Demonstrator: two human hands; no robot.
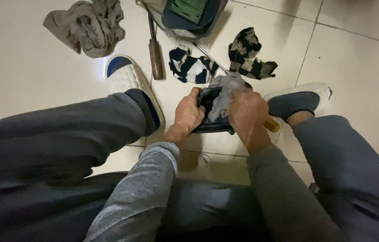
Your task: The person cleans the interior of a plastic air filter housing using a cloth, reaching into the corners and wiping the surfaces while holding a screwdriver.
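Observation:
My left hand (188, 113) grips a dark plastic part (211, 127) from its left side, low over the tiled floor between my feet. Pressed against the top of that part is a crumpled grey rag (223, 92), bunched in my right hand (247, 112). A yellowish handle end (272, 125) pokes out just right of my right hand; what it belongs to is hidden.
On the floor ahead lie two dark-and-white striped cloths (188, 66) (248, 54), a brown-handled tool (155, 50), a thin metal rod (207, 56), a grey-brown rag (88, 26) and a dark housing with a green insert (189, 13). My white-and-blue shoes (129, 80) (299, 99) flank the hands.

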